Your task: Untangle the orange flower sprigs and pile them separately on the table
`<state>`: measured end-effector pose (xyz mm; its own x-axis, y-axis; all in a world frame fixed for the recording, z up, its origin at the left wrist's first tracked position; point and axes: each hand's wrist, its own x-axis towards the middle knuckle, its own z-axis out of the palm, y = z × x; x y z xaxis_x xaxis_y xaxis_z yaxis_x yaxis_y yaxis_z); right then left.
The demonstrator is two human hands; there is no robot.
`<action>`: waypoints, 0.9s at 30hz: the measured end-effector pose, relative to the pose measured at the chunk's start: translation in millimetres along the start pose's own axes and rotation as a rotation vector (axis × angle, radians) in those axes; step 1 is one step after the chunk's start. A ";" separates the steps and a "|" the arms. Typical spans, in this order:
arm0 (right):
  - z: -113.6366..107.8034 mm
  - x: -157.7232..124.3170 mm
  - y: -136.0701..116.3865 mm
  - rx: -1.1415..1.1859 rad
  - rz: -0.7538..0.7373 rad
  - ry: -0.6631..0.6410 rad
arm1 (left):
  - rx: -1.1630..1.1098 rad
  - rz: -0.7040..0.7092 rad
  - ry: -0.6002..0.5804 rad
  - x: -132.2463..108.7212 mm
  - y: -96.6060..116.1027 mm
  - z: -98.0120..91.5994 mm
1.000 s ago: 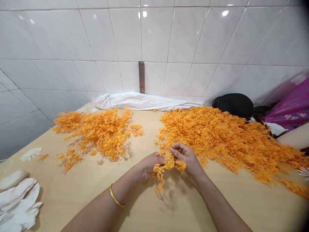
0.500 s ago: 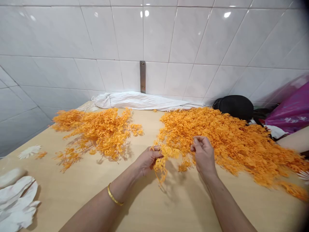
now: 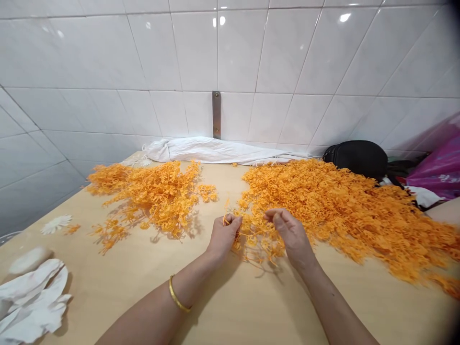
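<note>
My left hand (image 3: 223,235) and my right hand (image 3: 290,235) are both pinched on a small orange plastic sprig cluster (image 3: 256,238), which stretches between them just above the light wooden table (image 3: 230,306). A gold bangle (image 3: 177,299) sits on my left wrist. Right behind my right hand spreads a large heap of orange plastic sprigs (image 3: 345,206). A smaller orange pile (image 3: 151,196) lies to the left of my left hand.
A white cloth bundle (image 3: 215,151) lies along the tiled wall. A black bag (image 3: 357,157) and a purple plastic bag (image 3: 438,167) sit at the back right. White gloves (image 3: 30,299) and a white plastic flower (image 3: 55,223) lie at the left. Another person's arm (image 3: 445,211) shows at the right edge.
My right hand let go, reached toward the big heap, then came back to the cluster. The cluster has shifted farther from me and is now spread between both hands.
</note>
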<state>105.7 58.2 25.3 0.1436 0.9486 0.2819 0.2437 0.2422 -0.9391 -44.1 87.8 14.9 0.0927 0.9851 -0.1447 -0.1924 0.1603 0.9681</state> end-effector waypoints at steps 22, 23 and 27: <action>17.4 -10.6 1.6 -0.640 -0.179 -0.162 | -0.357 -0.182 -0.124 -4.5 -3.6 5.2; 18.7 -11.2 1.8 -0.615 -0.148 -0.180 | -0.330 -0.168 -0.144 -6.2 -3.4 5.8; 19.7 -9.7 3.1 -0.332 -0.036 -0.202 | -0.237 -0.045 -0.153 -8.7 -2.9 6.2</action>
<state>86.2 53.8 15.7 -0.0546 0.9697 0.2382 0.5470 0.2286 -0.8053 -38.3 78.4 14.7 0.2489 0.9588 -0.1367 -0.4062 0.2315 0.8839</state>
